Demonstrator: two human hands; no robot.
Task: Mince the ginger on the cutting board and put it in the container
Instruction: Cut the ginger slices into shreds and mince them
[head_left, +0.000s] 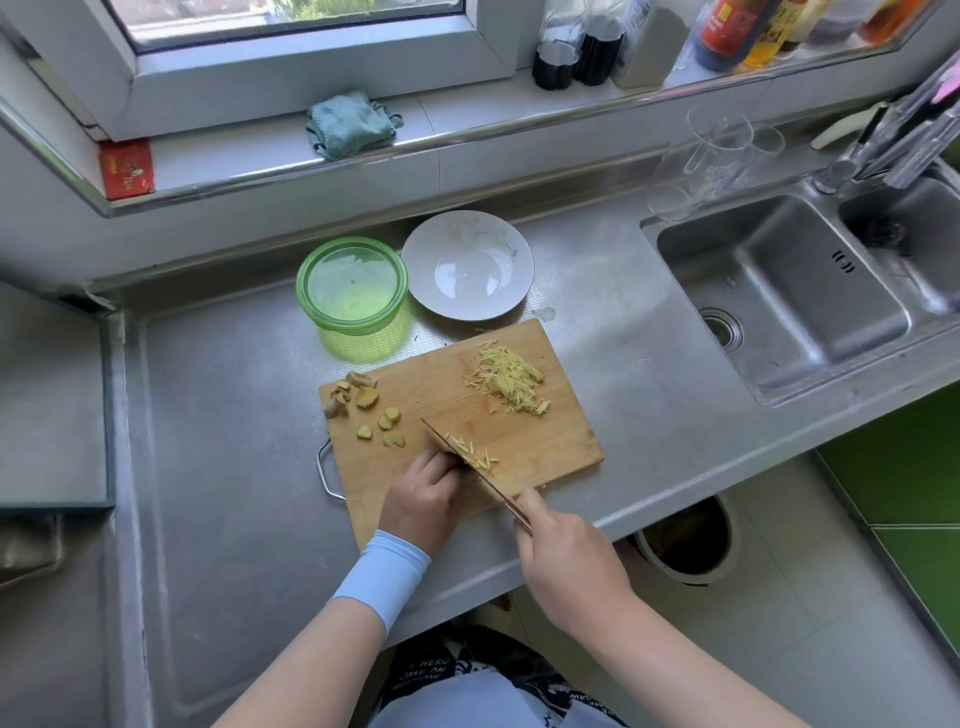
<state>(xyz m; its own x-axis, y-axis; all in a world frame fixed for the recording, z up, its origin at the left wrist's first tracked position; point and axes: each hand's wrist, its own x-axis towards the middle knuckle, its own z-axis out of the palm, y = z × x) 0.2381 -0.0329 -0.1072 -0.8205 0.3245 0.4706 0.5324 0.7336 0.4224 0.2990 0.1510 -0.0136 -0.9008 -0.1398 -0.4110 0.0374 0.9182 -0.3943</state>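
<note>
Slicing ginger shreds (471, 453) at cutting board's (563, 441) near edge | right hand (569, 564) grips diagonal knife (501, 496) | left hand (423, 493) curled alongside, hold unseen

**Tally at the steel counter**

One bamboo cutting board (550, 441). One kitchen knife (511, 506). Two hands: left hand (428, 491), right hand (566, 561). One pale blue sleeve (382, 577), on the left wrist only.

Two heaps of shredded ginger: large heap (511, 379), small heap (475, 453). About eight loose ginger pieces (366, 397), exact number hard to tell.

One green round container (302, 283). One white plate (467, 270). Two sink basins: big basin (779, 291), small basin (914, 228). One faucet (883, 150). One folded cloth (348, 122). One red packet (127, 169). One bin (685, 535).

Two or three clear glass vessels (722, 150), outlines overlapping. Several bottles (597, 57) on the sill, cropped, number unclear.
</note>
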